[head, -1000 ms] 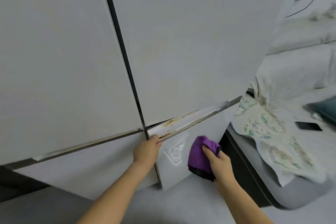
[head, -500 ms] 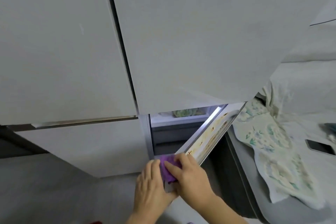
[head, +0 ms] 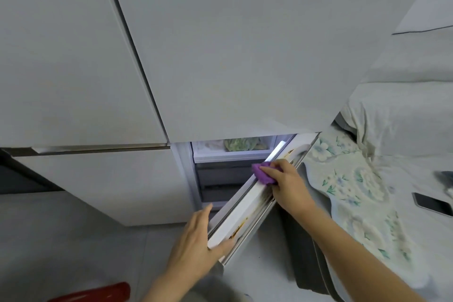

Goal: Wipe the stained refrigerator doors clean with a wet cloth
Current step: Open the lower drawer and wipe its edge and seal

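The white refrigerator's two upper doors (head: 220, 44) are closed. Its lower right door (head: 247, 206) is swung open toward me, and I see its top edge, streaked with brown stains near both ends. My right hand (head: 286, 184) presses a purple cloth (head: 263, 174) onto the far part of that edge. My left hand (head: 196, 245) grips the near corner of the same door. The lower left door (head: 110, 179) is closed. Inside the opening a white drawer holds a greenish bag (head: 242, 144).
A sofa with a floral cover (head: 355, 193) stands close to the right of the open door, with a black phone (head: 432, 203) lying on it. A red object (head: 98, 292) lies on the pale floor at the lower left.
The lower right door has swung further open. My right hand has slid the cloth from the door's near corner along the top edge toward the far end. My left hand took hold of the near corner.
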